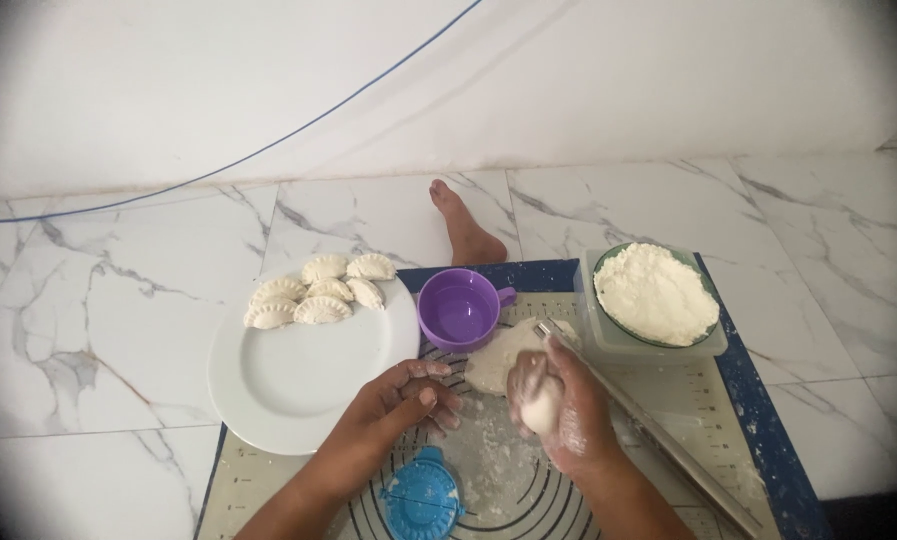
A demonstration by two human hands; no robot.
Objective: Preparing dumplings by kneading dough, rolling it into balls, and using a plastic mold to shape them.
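Sitting nearest on the mat (668,420), the blue dumpling press (423,497) lies shut. Just beyond it the left hand (405,397) rests loose and empty, while the right hand (553,400) is clenched around a dough ball (542,408). Beyond that lies a flat dough piece (496,355), then a purple cup (460,308) and a bowl of flour (656,294). Six finished dumplings (318,291) sit on the white plate (298,385); most of it is bare, so I'd judge plenty remains.
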